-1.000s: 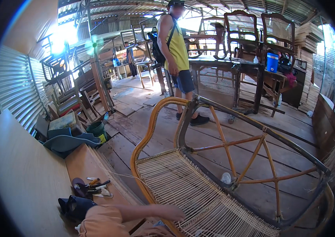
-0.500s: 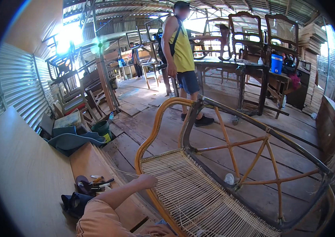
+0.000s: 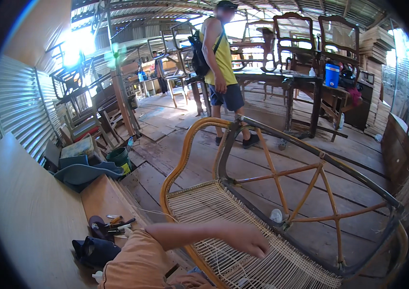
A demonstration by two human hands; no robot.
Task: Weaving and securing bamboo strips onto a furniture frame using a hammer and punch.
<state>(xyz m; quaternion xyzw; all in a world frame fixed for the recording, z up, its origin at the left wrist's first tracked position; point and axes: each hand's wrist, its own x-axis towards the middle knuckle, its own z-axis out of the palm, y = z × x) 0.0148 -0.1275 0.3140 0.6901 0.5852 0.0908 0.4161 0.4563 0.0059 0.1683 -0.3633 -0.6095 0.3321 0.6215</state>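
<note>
One hand point(image 3: 248, 241) in view at lower centre, left one, fingers loosely spread and resting on the woven cane seat point(image 3: 224, 212). Seat's rattan frame point(image 3: 185, 159) fills centre-right; other hand not visible.

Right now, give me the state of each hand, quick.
Left hand: resting palm down on the woven cane seat of the rattan bench, fingers loosely curled; a grip on the strands cannot be told.
Right hand: not in view.
</note>
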